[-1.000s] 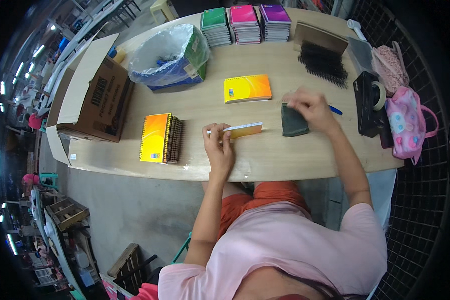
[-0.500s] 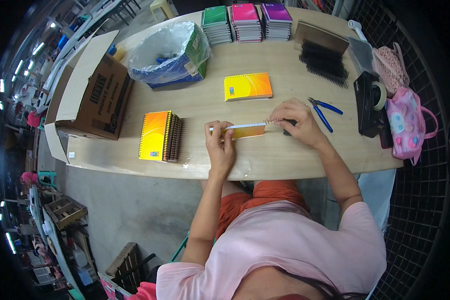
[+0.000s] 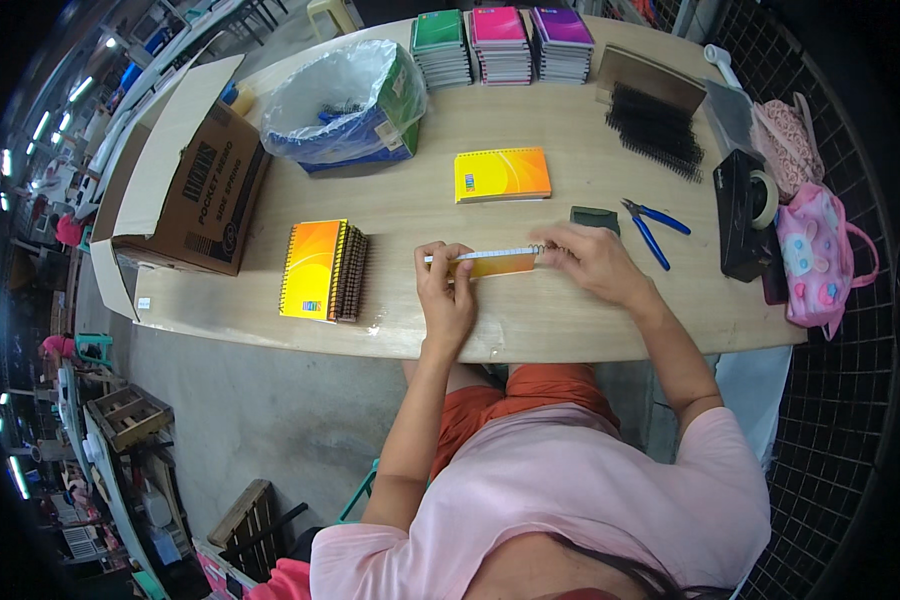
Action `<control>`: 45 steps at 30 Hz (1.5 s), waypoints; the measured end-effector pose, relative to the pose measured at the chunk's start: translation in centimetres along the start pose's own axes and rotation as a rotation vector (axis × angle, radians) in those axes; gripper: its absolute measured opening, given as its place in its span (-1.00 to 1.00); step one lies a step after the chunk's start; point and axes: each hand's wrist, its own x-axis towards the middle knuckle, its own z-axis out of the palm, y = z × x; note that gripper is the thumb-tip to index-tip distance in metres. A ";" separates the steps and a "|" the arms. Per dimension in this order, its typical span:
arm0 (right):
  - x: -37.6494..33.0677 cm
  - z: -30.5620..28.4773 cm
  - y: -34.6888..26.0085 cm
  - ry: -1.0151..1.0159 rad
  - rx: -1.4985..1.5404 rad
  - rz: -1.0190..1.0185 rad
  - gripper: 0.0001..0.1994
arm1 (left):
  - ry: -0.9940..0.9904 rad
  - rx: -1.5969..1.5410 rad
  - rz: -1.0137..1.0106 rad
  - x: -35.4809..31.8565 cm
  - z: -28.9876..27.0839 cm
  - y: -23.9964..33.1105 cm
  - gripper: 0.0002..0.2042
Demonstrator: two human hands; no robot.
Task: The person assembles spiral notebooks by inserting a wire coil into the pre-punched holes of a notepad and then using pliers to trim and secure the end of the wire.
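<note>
A small orange notebook (image 3: 498, 262) stands on edge on the wooden table (image 3: 570, 330), its white spiral edge facing up. My left hand (image 3: 447, 285) grips its left end. My right hand (image 3: 592, 262) pinches the spiral wire at the notebook's right end. Just beyond my right hand lie a dark green pad (image 3: 595, 218) and blue-handled pliers (image 3: 652, 226).
A yellow-orange notebook (image 3: 501, 175) lies flat farther back, a stack of orange notebooks (image 3: 322, 270) at the left. A cardboard box (image 3: 186, 180), a plastic-lined bin (image 3: 340, 98), coloured notebook stacks (image 3: 501, 42), black spiral coils (image 3: 656, 118), a tape dispenser (image 3: 743, 213) and pink bags (image 3: 821, 255) ring the table.
My right hand left the dark pad near the pliers and moved left to the notebook's right end. My left hand stayed on the notebook.
</note>
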 end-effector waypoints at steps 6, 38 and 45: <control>0.1 0.8 0.0 0.086 -0.115 -0.072 -0.76 | 0.008 -0.025 0.012 -0.1 0.1 -0.2 -0.87; 0.0 -5.1 4.8 -0.182 -0.324 0.073 -0.50 | -0.140 -0.126 0.039 0.1 -2.5 -1.4 -0.88; 0.6 -5.1 4.3 -0.205 0.126 0.160 -0.49 | -0.149 -0.080 0.006 0.4 -0.8 -0.2 -0.63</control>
